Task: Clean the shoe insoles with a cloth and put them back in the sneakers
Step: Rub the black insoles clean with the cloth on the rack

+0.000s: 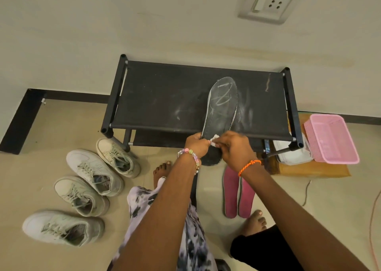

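One dark insole (221, 108) lies lengthwise on my black rack shelf (160, 97), heel overhanging its front edge. My left hand (196, 144) grips that heel; my right hand (235, 147) pinches a white cloth (214, 142) against it. Four sneakers (92, 167) stand on the floor (51, 130) left; two pink insoles (237, 194) lie right.

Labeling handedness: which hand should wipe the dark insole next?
Right hand, probably: its grip already pinches the white cloth at the dark insole's heel, while the left hand steadies it.
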